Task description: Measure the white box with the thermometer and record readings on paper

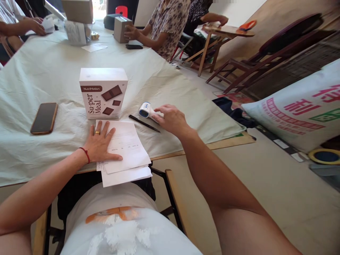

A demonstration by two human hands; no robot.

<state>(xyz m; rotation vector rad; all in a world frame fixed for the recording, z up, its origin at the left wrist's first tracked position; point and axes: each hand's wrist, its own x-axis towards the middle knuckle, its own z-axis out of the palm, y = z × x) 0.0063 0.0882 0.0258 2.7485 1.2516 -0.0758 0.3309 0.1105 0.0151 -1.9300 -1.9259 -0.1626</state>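
My left hand (102,143) lies flat with fingers spread on a small stack of white printed papers (130,148) at the table's near edge. Some sheets overhang that edge. Off to the right, my right hand (172,120) has its thumb and fingers around the handle of a white and blue infrared thermometer (145,109), which rests on the cloth. The palm side of this hand is hidden. Between the papers and the thermometer lies a black pen (145,124). A white and brown "Su-per Meal" box (103,95) stands upright just behind the papers.
A brown-cased phone (44,118) lies to the left on the cloth-covered table (61,63). Across it, one person holds a cardboard box (120,30); another sits at the far left. A clear container (75,33) stands there. Right of the table are a white sack (297,102) and chairs.
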